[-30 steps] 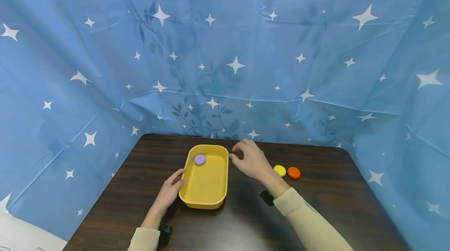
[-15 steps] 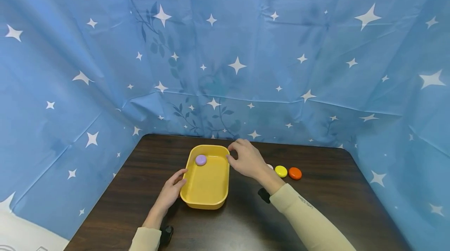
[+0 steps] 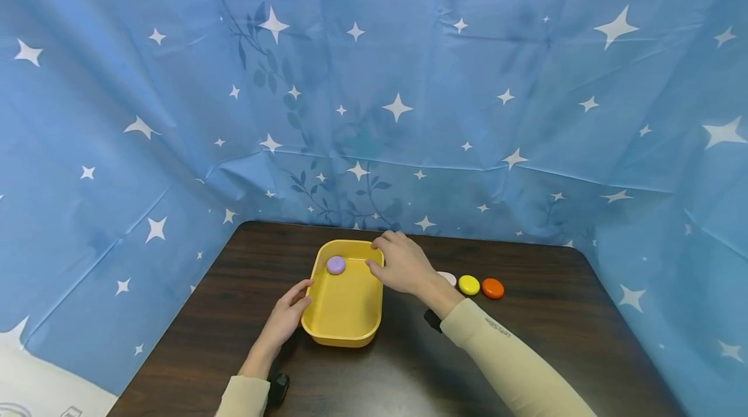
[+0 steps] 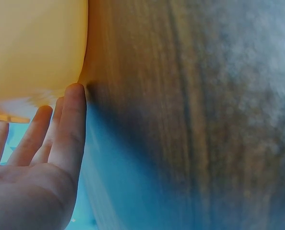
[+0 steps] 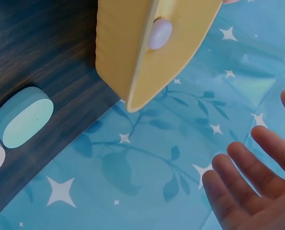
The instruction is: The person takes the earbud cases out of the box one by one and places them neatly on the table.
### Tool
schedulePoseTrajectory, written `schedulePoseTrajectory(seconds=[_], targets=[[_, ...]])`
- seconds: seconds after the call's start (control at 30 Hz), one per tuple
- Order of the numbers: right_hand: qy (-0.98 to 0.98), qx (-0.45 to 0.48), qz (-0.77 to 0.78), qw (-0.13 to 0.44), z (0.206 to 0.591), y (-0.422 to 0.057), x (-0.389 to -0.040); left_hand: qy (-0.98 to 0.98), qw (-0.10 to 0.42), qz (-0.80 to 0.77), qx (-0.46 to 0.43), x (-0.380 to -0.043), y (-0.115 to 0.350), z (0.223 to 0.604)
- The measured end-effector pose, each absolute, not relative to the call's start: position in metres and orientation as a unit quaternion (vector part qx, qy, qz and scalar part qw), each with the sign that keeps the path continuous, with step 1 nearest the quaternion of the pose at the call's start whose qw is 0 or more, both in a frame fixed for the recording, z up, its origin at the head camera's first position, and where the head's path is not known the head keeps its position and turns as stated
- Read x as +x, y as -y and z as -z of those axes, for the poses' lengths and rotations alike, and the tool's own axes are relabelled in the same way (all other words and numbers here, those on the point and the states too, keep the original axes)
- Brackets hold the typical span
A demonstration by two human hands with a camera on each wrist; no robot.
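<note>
A yellow rectangular tray lies on the table with a purple round disc in its far left part. My left hand rests against the tray's left side, its fingertips touching the yellow wall in the left wrist view. Over the tray's far right corner hovers my right hand, thumb and fingers apart. The right wrist view shows nothing between those fingers. A teal oval disc stands on the wood there; the head view hides it, probably behind the right hand.
Right of the right wrist, a white disc, partly covered, a yellow disc and an orange disc form a row. The dark wooden table meets a blue star-patterned curtain along its far edge.
My right hand has shifted left, from beside the tray to over its right rim. The white disc, hidden before, has come into sight. My left hand stays at the tray's side.
</note>
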State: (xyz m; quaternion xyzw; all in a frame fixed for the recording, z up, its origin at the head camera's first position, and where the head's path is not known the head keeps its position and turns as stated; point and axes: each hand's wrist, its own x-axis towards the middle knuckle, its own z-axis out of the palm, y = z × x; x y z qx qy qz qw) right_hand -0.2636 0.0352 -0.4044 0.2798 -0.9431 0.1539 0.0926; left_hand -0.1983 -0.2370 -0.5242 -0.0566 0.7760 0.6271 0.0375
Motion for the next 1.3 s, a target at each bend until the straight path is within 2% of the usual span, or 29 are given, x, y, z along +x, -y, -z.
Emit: schedulePoseTrajectory(seconds=[1.3], targets=[[0.943,0.321,-0.066,0.056,0.418,0.012,-0.288,-0.778,0.029,-0.625,-0.054,-0.199,0.236,0.526]])
